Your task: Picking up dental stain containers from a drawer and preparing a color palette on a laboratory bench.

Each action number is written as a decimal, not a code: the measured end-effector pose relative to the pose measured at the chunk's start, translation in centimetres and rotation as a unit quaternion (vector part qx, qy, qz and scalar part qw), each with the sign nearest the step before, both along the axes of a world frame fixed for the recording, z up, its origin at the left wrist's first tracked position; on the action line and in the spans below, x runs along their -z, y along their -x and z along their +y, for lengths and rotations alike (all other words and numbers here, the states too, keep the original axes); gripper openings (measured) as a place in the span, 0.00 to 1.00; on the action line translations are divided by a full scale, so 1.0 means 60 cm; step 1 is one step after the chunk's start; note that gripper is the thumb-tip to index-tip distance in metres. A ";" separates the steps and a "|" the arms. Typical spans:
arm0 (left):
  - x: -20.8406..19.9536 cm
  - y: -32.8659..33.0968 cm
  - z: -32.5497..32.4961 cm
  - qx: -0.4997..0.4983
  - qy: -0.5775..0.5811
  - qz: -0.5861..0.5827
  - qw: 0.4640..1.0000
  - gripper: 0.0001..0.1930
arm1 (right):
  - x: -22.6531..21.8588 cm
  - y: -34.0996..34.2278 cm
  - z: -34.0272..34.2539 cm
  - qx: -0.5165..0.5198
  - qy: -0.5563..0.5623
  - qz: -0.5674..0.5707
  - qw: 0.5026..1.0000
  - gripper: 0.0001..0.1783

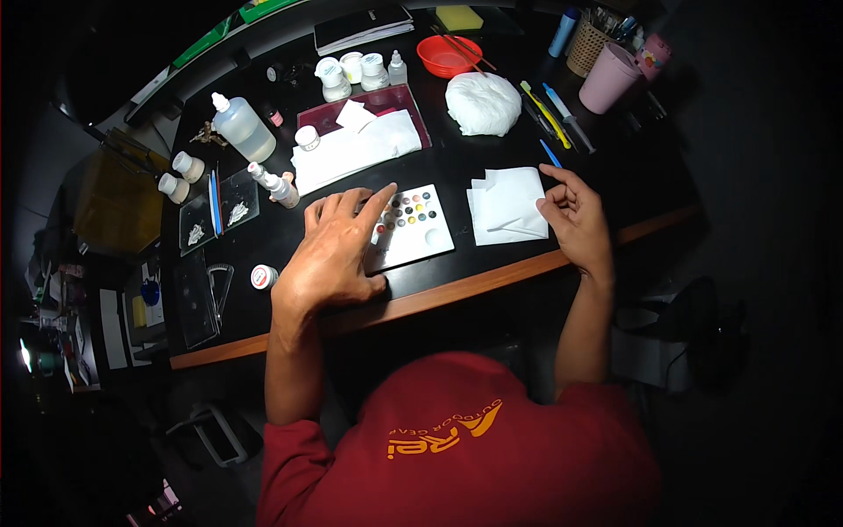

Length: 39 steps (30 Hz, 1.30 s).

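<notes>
My left hand (pixel 332 244) is open, its fingers spread over the left side of a white palette (pixel 413 253). It hides part of the palette, which has rows of small wells in dark, yellow, pink and red colours. Whether the fingertips touch it I cannot tell. To the right lie several white paper sheets (pixel 511 206), loosely stacked. At their right edge is my right hand (pixel 575 220), thumb and forefinger apart and the other fingers curled. A blue stick-like tool (pixel 550 153) lies just beyond that forefinger, its lower end hidden.
Behind the palette, a folded white cloth (pixel 360 151) lies on a dark red tray (pixel 426 123). Bottles (pixel 244 129) and jars (pixel 263 277) stand left. A white wad (pixel 483 104), red bowl (pixel 450 55), pens (pixel 544 107) and pink cup (pixel 609 77) are farther back. The wooden table edge (pixel 474 283) runs in front.
</notes>
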<state>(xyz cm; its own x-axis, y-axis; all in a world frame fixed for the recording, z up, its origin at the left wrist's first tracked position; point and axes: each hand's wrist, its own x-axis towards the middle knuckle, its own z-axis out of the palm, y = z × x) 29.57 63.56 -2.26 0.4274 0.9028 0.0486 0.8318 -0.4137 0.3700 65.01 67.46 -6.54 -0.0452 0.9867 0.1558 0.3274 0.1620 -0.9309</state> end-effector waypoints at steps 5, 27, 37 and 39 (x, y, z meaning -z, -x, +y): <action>-0.007 -0.061 0.022 0.074 -0.067 -0.130 0.986 0.44 | -0.020 -0.017 -0.013 -0.023 0.033 0.133 0.990 0.28; -0.010 -0.221 0.148 -0.036 0.225 -0.397 0.889 0.12 | 0.009 -0.059 -0.049 -0.074 0.063 0.275 0.957 0.26; 0.003 -0.192 0.168 -0.063 0.144 -0.283 0.946 0.22 | 0.007 -0.068 -0.045 0.047 0.037 0.138 0.989 0.15; 0.008 -0.190 0.176 -0.069 0.154 -0.283 0.944 0.19 | 0.005 -0.064 -0.043 0.045 0.032 0.123 0.991 0.16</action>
